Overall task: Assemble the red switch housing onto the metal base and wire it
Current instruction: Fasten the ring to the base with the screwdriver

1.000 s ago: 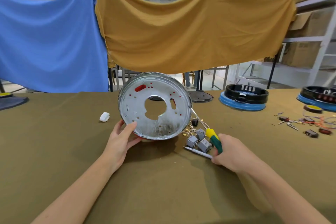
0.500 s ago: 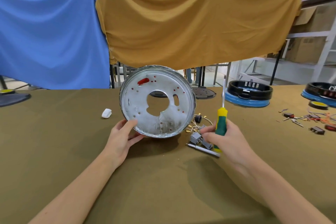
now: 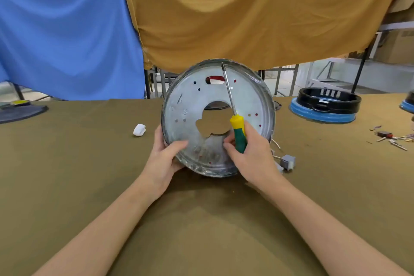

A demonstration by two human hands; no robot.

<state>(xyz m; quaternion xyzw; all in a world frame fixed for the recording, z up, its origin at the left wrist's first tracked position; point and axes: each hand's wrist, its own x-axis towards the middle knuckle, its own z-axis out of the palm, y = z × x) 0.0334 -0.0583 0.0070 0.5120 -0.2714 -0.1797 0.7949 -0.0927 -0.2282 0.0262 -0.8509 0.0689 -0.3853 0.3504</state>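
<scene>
Head view: I judge the metal base (image 3: 253, 96) stiff, light and slick — best held by its rim. It stands on edge on the worktop (image 3: 67, 186), a dull silver disc with a central cutout. My left hand (image 3: 164, 159) grips the rim at 8 o'clock; my right hand (image 3: 251, 154) clamps the screwdriver (image 3: 238, 132). Red switch housing (image 3: 215, 79) shows through a slot at 12 o'clock — small, glossy.
</scene>
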